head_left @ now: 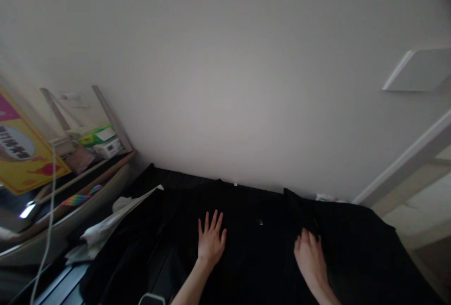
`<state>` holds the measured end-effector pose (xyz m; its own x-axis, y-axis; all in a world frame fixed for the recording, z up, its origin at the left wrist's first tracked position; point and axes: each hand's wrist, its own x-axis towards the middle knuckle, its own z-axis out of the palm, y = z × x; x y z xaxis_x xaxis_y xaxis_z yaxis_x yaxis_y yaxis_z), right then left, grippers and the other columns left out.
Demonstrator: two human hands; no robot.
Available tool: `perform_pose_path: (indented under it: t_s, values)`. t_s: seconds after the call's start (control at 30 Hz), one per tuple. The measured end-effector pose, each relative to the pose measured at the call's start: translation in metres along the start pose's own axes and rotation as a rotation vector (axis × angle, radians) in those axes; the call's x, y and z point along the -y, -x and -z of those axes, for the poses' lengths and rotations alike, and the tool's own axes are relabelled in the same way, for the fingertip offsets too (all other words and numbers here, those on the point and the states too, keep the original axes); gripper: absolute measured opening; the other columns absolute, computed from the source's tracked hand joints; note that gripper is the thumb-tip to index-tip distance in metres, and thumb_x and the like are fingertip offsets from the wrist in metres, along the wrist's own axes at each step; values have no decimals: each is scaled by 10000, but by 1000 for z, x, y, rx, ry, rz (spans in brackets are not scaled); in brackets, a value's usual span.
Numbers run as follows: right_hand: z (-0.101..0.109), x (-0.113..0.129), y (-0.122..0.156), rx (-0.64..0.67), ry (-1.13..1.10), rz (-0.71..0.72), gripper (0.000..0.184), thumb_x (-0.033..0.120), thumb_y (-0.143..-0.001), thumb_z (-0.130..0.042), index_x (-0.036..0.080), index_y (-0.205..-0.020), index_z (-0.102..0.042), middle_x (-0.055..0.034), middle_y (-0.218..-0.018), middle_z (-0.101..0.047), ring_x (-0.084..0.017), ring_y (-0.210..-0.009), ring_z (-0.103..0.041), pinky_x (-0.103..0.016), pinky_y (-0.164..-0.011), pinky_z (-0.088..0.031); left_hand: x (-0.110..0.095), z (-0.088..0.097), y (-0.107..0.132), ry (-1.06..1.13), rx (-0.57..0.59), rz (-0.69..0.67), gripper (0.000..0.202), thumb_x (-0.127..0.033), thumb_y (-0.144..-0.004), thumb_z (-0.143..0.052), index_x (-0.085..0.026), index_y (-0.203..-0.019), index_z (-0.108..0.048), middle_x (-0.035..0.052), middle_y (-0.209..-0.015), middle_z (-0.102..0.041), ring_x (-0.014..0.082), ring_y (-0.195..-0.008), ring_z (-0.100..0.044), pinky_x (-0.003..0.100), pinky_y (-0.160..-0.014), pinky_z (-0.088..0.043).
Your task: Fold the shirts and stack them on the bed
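Note:
A black cloth garment (260,244) lies spread out over a dark surface, filling the lower middle of the view. My left hand (211,241) rests flat on it, palm down with fingers spread. My right hand (310,258) sits on the same cloth further right, its fingers slightly curled at a raised fold (303,213). Whether those fingers pinch the fold is hard to tell in the dark fabric. A crumpled white cloth (102,227) lies at the garment's left edge.
A white wall (225,84) rises directly behind the dark surface. At the left stand a shelf with boxes (102,143) and a yellow poster (21,147), and a white cable (49,230) hangs down. A white door frame (405,164) runs along the right.

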<state>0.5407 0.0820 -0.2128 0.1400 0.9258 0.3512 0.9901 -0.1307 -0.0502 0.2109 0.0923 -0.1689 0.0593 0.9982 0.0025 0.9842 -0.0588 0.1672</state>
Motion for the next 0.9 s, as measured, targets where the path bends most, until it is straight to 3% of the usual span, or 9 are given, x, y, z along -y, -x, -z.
perform_pose_path:
  t_s: [0.13, 0.3, 0.4, 0.5, 0.57, 0.67, 0.8, 0.9]
  values:
    - [20, -15, 1, -114, 81, -120, 499, 294, -858, -321, 46, -1141, -649, -249, -1117, -646, -444, -1261, -423, -627, -987, -297, 5, -10, -5, -7, -51, -15, 557, -419, -946, -314, -354, -1490, -214, -68, -1568, -182, 305, -1449, -109, 598, -1151, -100]
    - [38, -17, 1, -55, 137, -277, 452, 345, -789, -404, 81, -974, -721, -242, -770, -691, -497, -1042, -554, -697, -841, -288, 12, -16, -2, -20, -75, -70, 557, -428, -950, -312, -383, -1489, -180, -78, -1566, -174, 299, -1448, -121, 603, -1147, -132]
    - [48, -17, -11, -61, 171, -272, 498, 349, -813, -378, 27, -1016, -699, -274, -841, -682, -497, -1112, -515, -676, -883, -297, 15, -12, 1, -9, -54, -121, 572, -409, -947, -330, -384, -1492, -160, -70, -1568, -170, 304, -1446, -127, 614, -1141, -137]
    - [56, -1, -8, -68, 132, -115, 586, 379, -864, -328, -44, -1123, -640, -314, -1112, -617, -463, -1292, -363, -579, -974, -334, 15, -9, 2, 11, -34, -158, 587, -382, -944, -342, -374, -1497, -148, -60, -1569, -170, 306, -1446, -130, 627, -1137, -122]
    - [58, 18, 11, -44, 40, 55, 636, 437, -891, -310, -26, -1227, -587, -278, -1324, -507, -416, -1371, -262, -520, -1034, -329, 15, -8, 3, 19, -33, -160, 584, -379, -944, -344, -368, -1498, -161, -56, -1569, -175, 305, -1446, -127, 627, -1138, -114]
    - [53, 45, 66, 35, -69, 184, 650, 529, -902, -304, 130, -1383, -481, -139, -1520, -318, -375, -1411, -196, -533, -1074, -300, 15, -7, 5, 25, -32, -166, 579, -379, -943, -354, -356, -1497, -188, -47, -1568, -192, 301, -1445, -136, 617, -1142, -116]
    - [44, 55, 146, 97, -68, 40, 660, 577, -892, -281, 245, -1456, -371, -95, -1536, -298, -430, -1386, -236, -675, -1025, -270, 21, -6, 18, 29, -42, -219, 586, -359, -942, -372, -349, -1498, -188, -41, -1564, -220, 277, -1442, -167, 584, -1152, -142]
    - [46, 50, 184, 125, -81, -19, 691, 611, -872, -289, 289, -1483, -295, -84, -1522, -330, -452, -1380, -236, -732, -1004, -230, 26, -5, 31, 27, -60, -247, 593, -359, -942, -379, -348, -1499, -178, -40, -1563, -225, 265, -1442, -173, 571, -1152, -159]
